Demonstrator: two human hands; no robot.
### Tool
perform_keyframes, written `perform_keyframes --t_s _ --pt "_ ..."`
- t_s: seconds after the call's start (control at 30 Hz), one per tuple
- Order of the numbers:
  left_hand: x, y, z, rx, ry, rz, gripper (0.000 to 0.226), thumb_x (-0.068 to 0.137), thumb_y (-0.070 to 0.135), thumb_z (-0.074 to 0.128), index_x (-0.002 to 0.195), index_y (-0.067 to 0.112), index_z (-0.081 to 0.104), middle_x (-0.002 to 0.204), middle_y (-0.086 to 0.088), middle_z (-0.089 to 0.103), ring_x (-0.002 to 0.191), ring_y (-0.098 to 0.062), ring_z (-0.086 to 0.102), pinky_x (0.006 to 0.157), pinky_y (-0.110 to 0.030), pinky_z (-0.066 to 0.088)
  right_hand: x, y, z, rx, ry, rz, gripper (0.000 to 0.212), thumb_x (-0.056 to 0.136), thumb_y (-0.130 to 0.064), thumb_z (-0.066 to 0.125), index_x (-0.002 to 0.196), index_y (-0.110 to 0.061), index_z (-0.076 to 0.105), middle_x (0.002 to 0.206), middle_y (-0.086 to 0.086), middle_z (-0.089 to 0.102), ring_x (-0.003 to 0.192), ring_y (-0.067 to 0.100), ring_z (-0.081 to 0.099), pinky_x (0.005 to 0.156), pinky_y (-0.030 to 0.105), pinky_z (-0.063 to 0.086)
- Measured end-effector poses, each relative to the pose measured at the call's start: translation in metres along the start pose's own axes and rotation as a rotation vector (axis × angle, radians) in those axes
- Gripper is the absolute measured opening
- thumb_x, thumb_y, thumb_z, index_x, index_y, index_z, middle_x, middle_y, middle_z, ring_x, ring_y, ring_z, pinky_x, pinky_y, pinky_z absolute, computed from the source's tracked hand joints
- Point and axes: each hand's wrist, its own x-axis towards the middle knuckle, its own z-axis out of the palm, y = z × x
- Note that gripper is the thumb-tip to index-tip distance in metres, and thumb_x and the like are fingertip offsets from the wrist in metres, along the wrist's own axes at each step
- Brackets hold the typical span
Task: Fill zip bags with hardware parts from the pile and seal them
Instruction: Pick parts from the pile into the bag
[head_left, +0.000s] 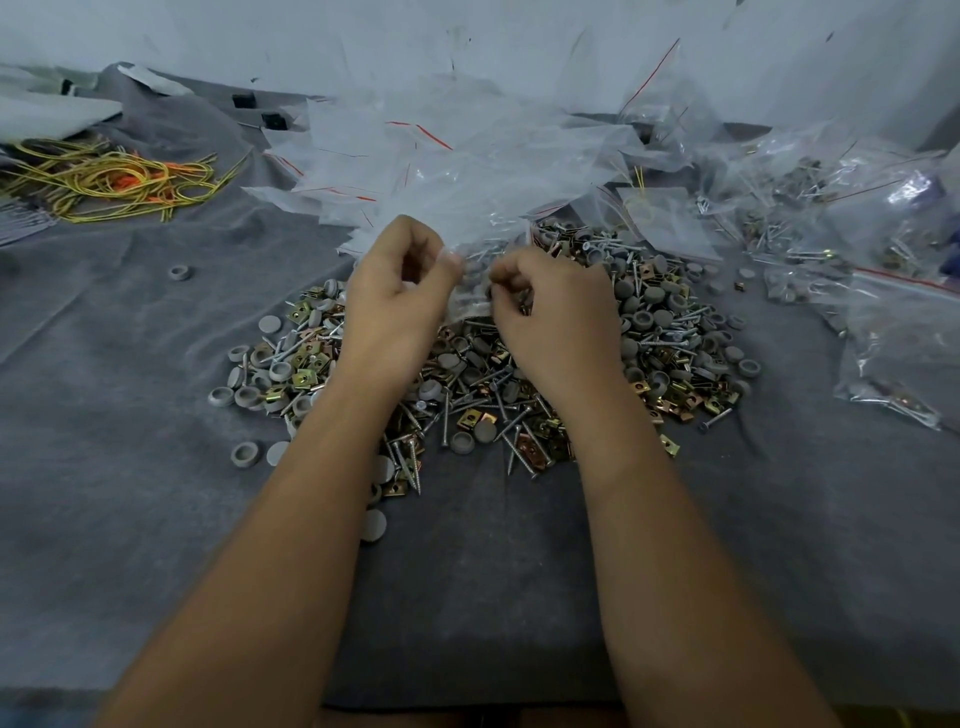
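A pile of hardware parts (665, 343), made of screws, grey caps and brass-coloured square clips, lies on the grey cloth at the middle. Over it my left hand (400, 296) and my right hand (550, 306) each pinch a side of the top of a small clear zip bag (470, 299) held between them. The bag hangs above the pile with some screws and caps inside. My fingers hide its zip edge.
A heap of empty zip bags with red strips (441, 156) lies behind the pile. Filled bags (883, 312) are stacked at the right. Yellow and orange cords (109, 179) lie at the far left. Loose grey caps (179, 272) dot the cloth.
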Motion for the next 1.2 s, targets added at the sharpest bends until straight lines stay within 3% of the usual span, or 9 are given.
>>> perform_keyframes --t_s 0.13,0.3,0.5,0.6,0.7,0.8,0.9,1.03,1.2 --pt "-0.001 0.005 0.0 -0.086 -0.106 -0.024 0.013 0.094 0.005 0.058 0.085 0.009 0.05 0.072 -0.011 0.039 0.067 -0.017 0.038 0.061 -0.03 0.035 0.0 -0.004 -0.002 0.042 -0.009 -0.038 0.014 0.088 -0.022 0.065 0.099 -0.02 0.075 0.086 -0.001 0.072 0.083 0.022 0.063 0.085 0.043 0.048" --pt "-0.002 0.006 0.002 -0.113 -0.148 -0.043 0.014 0.095 0.004 0.057 0.084 0.008 0.05 0.076 -0.014 0.042 0.069 -0.022 0.04 0.062 -0.033 0.037 -0.001 -0.004 0.005 0.066 0.041 -0.022 0.016 0.089 -0.02 0.067 0.103 -0.016 0.072 0.083 0.004 0.073 0.076 0.025 0.066 0.08 0.045 0.051" --pt "0.002 -0.002 0.002 -0.045 0.041 -0.059 0.023 0.096 0.01 0.056 0.077 0.021 0.047 0.07 -0.01 0.045 0.061 -0.014 0.042 0.057 -0.025 0.037 0.0 -0.003 0.005 0.316 0.154 0.007 0.012 0.089 -0.013 0.064 0.098 -0.017 0.071 0.087 -0.012 0.069 0.076 0.004 0.063 0.07 0.029 0.054" --pt "0.004 -0.006 0.001 0.053 0.161 -0.031 0.023 0.095 0.013 0.053 0.078 0.024 0.043 0.065 0.009 0.042 0.053 0.0 0.037 0.052 -0.016 0.034 0.001 -0.004 0.001 0.457 0.193 0.03 0.016 0.088 -0.009 0.064 0.096 -0.019 0.074 0.083 -0.017 0.068 0.068 0.003 0.061 0.061 0.015 0.047" --pt "0.003 -0.007 -0.002 0.11 0.31 0.028 0.015 0.095 0.016 0.05 0.082 0.019 0.043 0.065 0.012 0.04 0.054 0.001 0.038 0.051 -0.014 0.032 0.002 -0.002 -0.004 0.531 0.209 0.083 0.019 0.088 -0.008 0.063 0.094 -0.022 0.075 0.077 -0.018 0.066 0.062 0.005 0.057 0.056 0.016 0.046" --pt "0.005 -0.009 -0.006 0.182 0.374 0.037 0.01 0.092 0.023 0.05 0.084 0.018 0.046 0.065 0.012 0.044 0.057 -0.002 0.04 0.056 -0.023 0.035 0.003 0.002 -0.005 0.444 0.233 0.171 0.022 0.09 -0.01 0.061 0.093 -0.028 0.072 0.083 -0.016 0.067 0.067 0.005 0.058 0.059 0.024 0.051" --pt "0.005 -0.013 -0.005 0.271 0.227 -0.044 0.007 0.09 0.026 0.054 0.085 0.021 0.052 0.065 0.011 0.052 0.055 -0.003 0.044 0.058 -0.03 0.04 0.004 0.009 -0.005 0.251 0.166 0.262 0.022 0.091 -0.011 0.057 0.094 -0.028 0.071 0.092 -0.011 0.069 0.076 0.007 0.062 0.067 0.034 0.056" --pt "0.005 -0.017 -0.001 0.367 0.028 -0.112 0.005 0.094 0.027 0.055 0.09 0.025 0.056 0.063 0.01 0.054 0.05 0.001 0.048 0.053 -0.028 0.037 0.005 0.013 -0.006 -0.058 0.073 0.231 0.021 0.087 -0.015 0.059 0.095 -0.026 0.075 0.097 -0.003 0.069 0.098 0.023 0.057 0.079 0.037 0.049" --pt "0.007 -0.019 -0.003 0.301 0.049 -0.153 0.014 0.094 0.028 0.053 0.08 0.03 0.053 0.057 0.011 0.053 0.043 0.001 0.043 0.05 -0.027 0.032 0.002 0.014 -0.002 -0.271 -0.143 0.2 0.029 0.089 -0.035 0.06 0.117 -0.033 0.068 0.12 0.004 0.059 0.125 0.032 0.039 0.102 0.047 0.035"
